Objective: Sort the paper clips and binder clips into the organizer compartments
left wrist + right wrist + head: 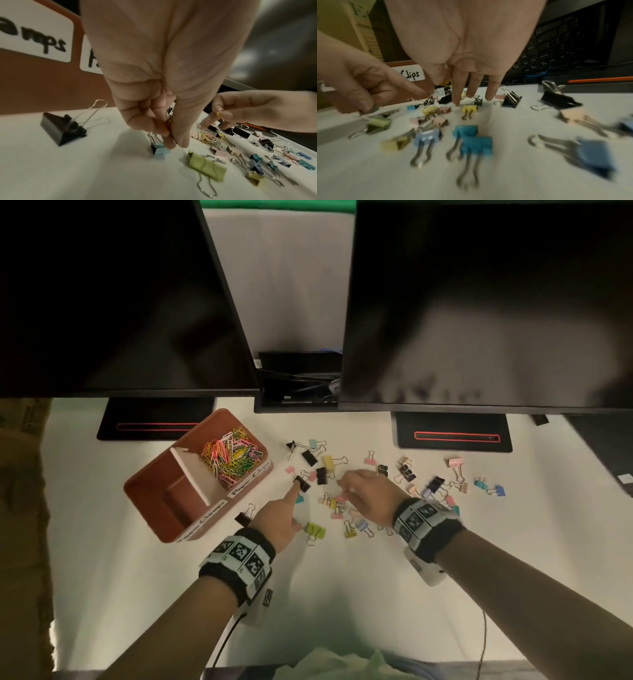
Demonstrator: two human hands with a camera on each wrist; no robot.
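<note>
A brown organizer (161,508) stands at the left; its far compartment holds a pile of coloured paper clips (233,455), and its near compartment shows bare. Binder clips (404,474) of several colours lie scattered on the white table to its right. My left hand (291,498) hovers beside the organizer, index finger out toward a black binder clip (302,483). In the left wrist view, its thumb and curled fingers (169,135) pinch a small clip by its wire handles above a blue binder clip (160,150). My right hand (349,486) pinches a yellow paper clip (446,82), its other fingers straight.
Two dark monitors (479,302) on black stands (452,433) overhang the back of the table, with a cable tray (298,381) between them. A keyboard (565,44) lies behind the clips. A large black clip (61,129) and a green one (205,166) sit near my left hand.
</note>
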